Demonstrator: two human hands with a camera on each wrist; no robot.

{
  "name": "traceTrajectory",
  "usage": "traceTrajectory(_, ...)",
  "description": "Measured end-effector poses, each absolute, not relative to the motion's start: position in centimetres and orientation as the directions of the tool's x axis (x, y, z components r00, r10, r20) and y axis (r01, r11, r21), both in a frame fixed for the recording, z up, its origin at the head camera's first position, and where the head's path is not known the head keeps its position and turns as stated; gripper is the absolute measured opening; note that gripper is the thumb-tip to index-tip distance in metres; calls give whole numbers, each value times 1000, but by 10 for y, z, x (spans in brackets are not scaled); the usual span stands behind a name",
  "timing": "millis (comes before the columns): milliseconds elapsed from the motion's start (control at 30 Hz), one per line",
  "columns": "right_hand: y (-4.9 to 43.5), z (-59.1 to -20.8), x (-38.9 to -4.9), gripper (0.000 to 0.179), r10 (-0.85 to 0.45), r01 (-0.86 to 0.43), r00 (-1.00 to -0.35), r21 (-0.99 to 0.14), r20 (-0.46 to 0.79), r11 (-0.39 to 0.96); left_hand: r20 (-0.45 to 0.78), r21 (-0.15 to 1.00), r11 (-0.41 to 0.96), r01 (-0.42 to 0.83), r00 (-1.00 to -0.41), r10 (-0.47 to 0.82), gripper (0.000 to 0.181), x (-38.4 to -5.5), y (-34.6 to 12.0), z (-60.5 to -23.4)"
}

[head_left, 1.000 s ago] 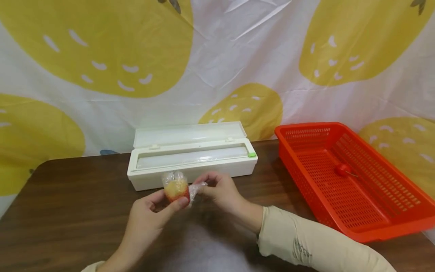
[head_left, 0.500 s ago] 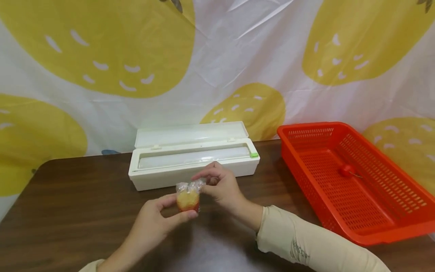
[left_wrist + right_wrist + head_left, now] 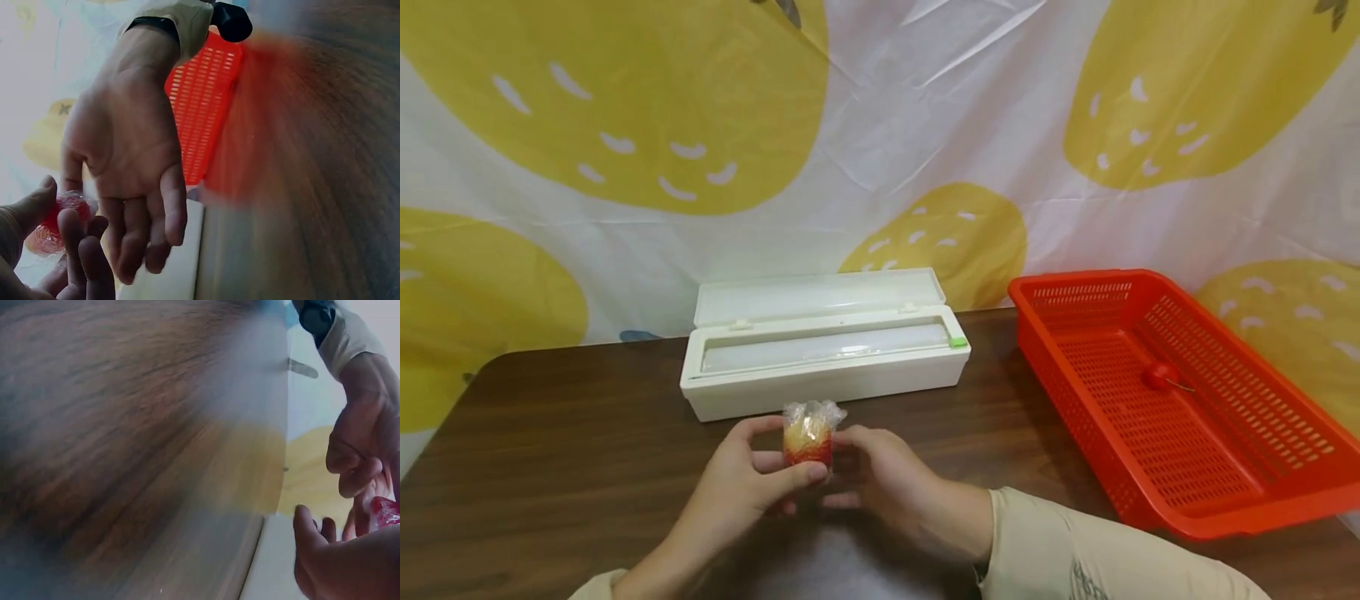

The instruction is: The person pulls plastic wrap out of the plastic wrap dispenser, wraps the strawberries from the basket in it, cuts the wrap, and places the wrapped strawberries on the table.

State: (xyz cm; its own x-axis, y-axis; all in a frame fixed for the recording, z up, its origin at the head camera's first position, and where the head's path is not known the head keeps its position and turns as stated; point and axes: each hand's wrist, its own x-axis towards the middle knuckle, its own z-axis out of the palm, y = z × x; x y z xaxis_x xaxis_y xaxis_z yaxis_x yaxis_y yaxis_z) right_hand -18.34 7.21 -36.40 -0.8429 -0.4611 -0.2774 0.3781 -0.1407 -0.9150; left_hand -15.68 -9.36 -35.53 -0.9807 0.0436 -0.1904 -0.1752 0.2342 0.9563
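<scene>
Between the thumb and fingers of my left hand, a small red-and-yellow fruit is held upright above the table. Clear cling film covers it and bunches up at its top. My right hand is beside it, index fingertip right at the fruit's right side. In the left wrist view the right hand shows its palm and extended fingers, while the wrapped fruit stays in the left fingers. The right wrist view catches only part of the red wrapped fruit, mostly behind the right hand.
Behind the hands stands a white cling film dispenser, lid raised, with a film roll inside and a green slider. At the right, a red plastic basket holds a red cherry-like fruit. A lemon-print cloth hangs behind the brown table.
The right hand has let go of the loose film and lowered, its fingers straightening. The left hand has turned the fruit, and the film now stands bunched above it.
</scene>
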Motion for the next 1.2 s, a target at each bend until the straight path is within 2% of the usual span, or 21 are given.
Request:
traceTrajectory(133, 76, -363, -188, 31, -467, 300, -865, -936, -184, -187, -206, 954, 238, -183, -976, 76, 69, -156, -92, -360)
traceTrajectory(267, 77, -362, -190, 38, -460, 172, -880, -982, -116, -80, -196, 951, 271, -149, -968, 155, 52, -155, -94, -364)
traceTrajectory(367, 77, -363, -188, 36, -456, 137, -882, -991, -122, -2, -202, 947, 286, -145, -963, 180, 44, -155, -94, -367)
traceTrajectory(467, 78, -364, -186, 35, -464, 132, -879, -991, -109, -18, -211, 945, 291, -148, -957, 198, 41, -154, -94, -370)
traceTrajectory(567, 78, -363, -184, 42, -481, 116, -873, -993, -85, -34, -208, 954, 262, -146, -951, 228, 38, -153, -92, -371)
traceTrajectory(700, 79, -361, -184, 49, -523, 110, -848, -994, -85, -18, -203, 961, 234, -145, -947, 248, 38, -152, -91, -372)
traceTrajectory(833, 80, -364, -185, 41, -553, 100, -827, -995, -97, 24, -232, 952, 255, -170, -943, 237, 39, -152, -91, -376)
traceTrajectory(967, 80, -366, -187, 35, -535, 68, -839, -995, -96, 72, -263, 948, 242, -206, -936, 232, 41, -152, -90, -378)
traceTrajectory(1200, 84, -360, -190, 37, -523, 38, -849, -996, -72, 75, -302, 950, 161, -266, -915, 268, 57, -154, -93, -372)
